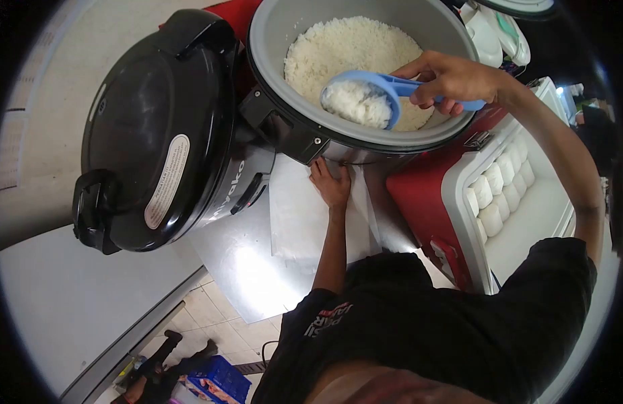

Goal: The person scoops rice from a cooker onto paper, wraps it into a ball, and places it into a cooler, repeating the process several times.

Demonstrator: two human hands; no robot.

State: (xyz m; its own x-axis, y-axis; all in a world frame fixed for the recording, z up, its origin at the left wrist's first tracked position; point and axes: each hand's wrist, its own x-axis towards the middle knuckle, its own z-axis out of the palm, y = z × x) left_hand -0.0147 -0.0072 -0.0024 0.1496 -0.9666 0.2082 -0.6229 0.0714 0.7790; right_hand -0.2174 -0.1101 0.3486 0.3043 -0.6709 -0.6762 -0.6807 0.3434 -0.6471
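Nearest: left hand (332, 185) lies flat with the fingers spread, palm down on a white sheet (298, 229) and gripping nothing. The sheet sits on the steel counter (237, 269), its far edge just under the rice cooker (257, 50). The cooker's black lid (156, 128) is hinged fully open to the left. The grey inner pot is well filled with cooked rice (352, 44). Right hand (456, 79) is above the pot's right rim, fingers closed round the handle of the blue scoop (392, 86). The scoop bowl hangs over the rice with a packed lump (357, 102) in it. Handling estimate: the scoop is light, stiff plastic, and the handle end is the only sensible grip (the bowl is loaded). The rice looks soft and sticky, so it should clump and cling rather than pour, and it will smear if squeezed. The pot is probably hot and heavy. To the right is a red cooler (419, 195) with its white lid up, holding a row of white lumps (490, 192). They could be shaped rice portions, but the fisheye edge is too distorted to be sure.
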